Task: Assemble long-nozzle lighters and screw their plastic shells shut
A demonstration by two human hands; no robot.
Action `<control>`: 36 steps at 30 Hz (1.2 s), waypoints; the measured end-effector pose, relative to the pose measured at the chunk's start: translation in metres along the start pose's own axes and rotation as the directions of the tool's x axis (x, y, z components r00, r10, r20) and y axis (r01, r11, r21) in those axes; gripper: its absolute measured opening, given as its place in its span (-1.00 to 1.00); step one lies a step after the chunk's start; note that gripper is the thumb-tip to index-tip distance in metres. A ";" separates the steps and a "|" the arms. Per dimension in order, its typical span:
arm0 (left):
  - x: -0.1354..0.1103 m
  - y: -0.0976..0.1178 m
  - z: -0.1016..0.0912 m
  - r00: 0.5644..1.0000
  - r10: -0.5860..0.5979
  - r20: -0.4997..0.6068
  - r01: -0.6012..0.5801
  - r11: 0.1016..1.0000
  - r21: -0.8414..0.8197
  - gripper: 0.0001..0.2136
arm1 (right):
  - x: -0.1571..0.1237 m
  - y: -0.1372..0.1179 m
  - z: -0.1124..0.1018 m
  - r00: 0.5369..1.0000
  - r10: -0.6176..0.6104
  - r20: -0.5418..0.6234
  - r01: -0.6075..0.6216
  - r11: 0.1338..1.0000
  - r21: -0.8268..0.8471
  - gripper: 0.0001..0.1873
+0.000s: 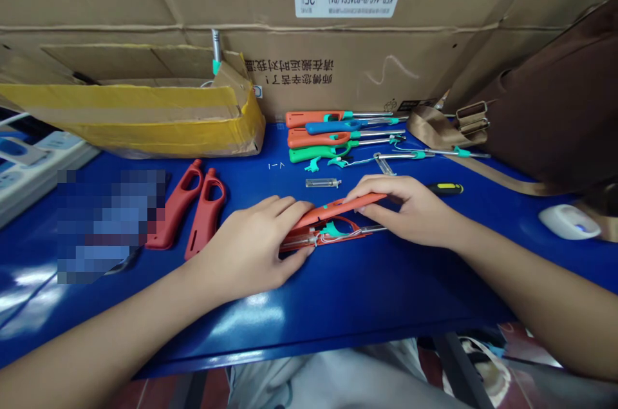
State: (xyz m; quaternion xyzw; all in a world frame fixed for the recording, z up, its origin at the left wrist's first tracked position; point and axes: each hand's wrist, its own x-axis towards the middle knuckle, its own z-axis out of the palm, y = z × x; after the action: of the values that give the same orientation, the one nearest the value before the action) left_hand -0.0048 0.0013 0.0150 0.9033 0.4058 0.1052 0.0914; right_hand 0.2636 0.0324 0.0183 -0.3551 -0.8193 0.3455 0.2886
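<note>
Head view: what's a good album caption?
Left hand and right hand hold open an orange lighter over a blue table, green trigger showing.

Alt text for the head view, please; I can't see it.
Left hand and right hand hold an orange upper shell over its lower half, where a green trigger shows. Lighters lie beyond on a blue table; two red handles sit left.

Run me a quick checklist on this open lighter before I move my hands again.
1. Right hand holding upper shell: ok.
2. Left hand gripping the shell's other end: ok.
3. Green trigger seated properly: cannot tell, though it sits over the lower shell.
4. Upper and lower shells closed together: not ok, there's a gap.
5. Yellow-black tool in sight: ok, beside the right hand.
</note>
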 end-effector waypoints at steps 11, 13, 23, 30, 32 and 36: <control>-0.001 -0.006 0.009 0.985 -0.016 -0.171 -0.009 0.989 -0.148 -0.63 | -0.002 0.002 0.000 0.991 -0.130 0.001 0.130 0.991 -0.023 -0.88; -0.001 -0.006 0.007 0.982 0.014 -0.187 -0.030 0.996 -0.085 -0.64 | -0.002 0.003 -0.001 0.991 -0.130 -0.029 0.130 0.991 -0.007 -0.88; -0.002 -0.007 0.006 0.960 0.148 -0.237 -0.132 0.988 0.079 -0.69 | -0.003 0.001 -0.002 1.000 0.009 0.021 -0.009 1.000 0.029 -0.85; -0.001 -0.008 0.006 0.965 0.223 -0.135 -0.192 0.959 0.209 -0.71 | -0.005 0.008 -0.005 0.988 -0.066 0.137 0.116 0.910 -0.398 -0.54; 0.000 -0.007 0.007 0.968 0.221 -0.119 -0.192 0.957 0.218 -0.70 | -0.005 0.009 -0.007 0.985 -0.070 0.160 0.139 0.871 -0.471 -0.51; 0.000 -0.006 0.006 0.973 0.207 -0.106 -0.184 0.963 0.196 -0.69 | -0.004 0.008 -0.010 0.971 -0.108 0.213 0.202 0.847 -0.491 -0.68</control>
State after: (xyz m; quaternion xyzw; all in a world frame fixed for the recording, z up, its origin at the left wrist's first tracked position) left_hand -0.0076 0.0054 0.0078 0.9350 0.3276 0.1324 -0.0296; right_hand 0.2760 0.0366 0.0168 -0.3189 -0.9297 0.1223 0.1377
